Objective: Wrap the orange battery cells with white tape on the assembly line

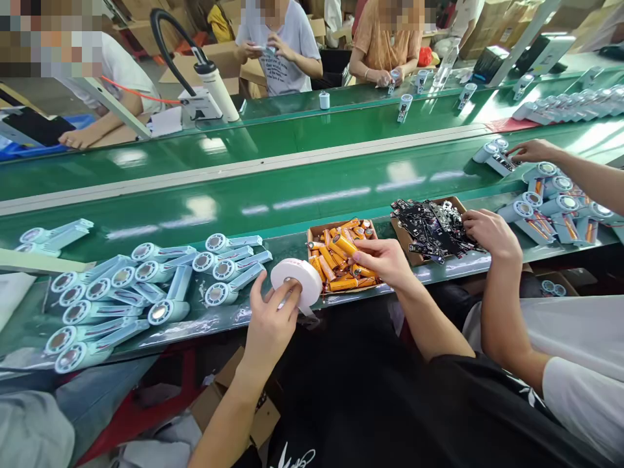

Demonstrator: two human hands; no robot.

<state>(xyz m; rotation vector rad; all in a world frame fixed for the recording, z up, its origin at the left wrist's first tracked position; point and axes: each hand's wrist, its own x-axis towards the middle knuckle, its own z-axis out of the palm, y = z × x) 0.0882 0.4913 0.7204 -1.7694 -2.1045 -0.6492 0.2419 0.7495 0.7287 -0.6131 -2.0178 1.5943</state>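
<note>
I see a way through along the green belt (pixel 312 177) across mid-frame; pale-blue casings (pixel 168 311) crowd lower left, orange cells (pixel 344 284) and circuit boards (pixel 431 227) block right of centre, a co-worker's arm (pixel 582 170) the right edge.

Left hand (pixel 273 325) on white roll (pixel 308 281), right hand (pixel 392 261) on battery (pixel 344 245)

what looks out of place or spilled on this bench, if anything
Mainly the black circuit boards: they lie jumbled, some poking over the rim of their cardboard box. Nothing looks clearly damaged.
</note>
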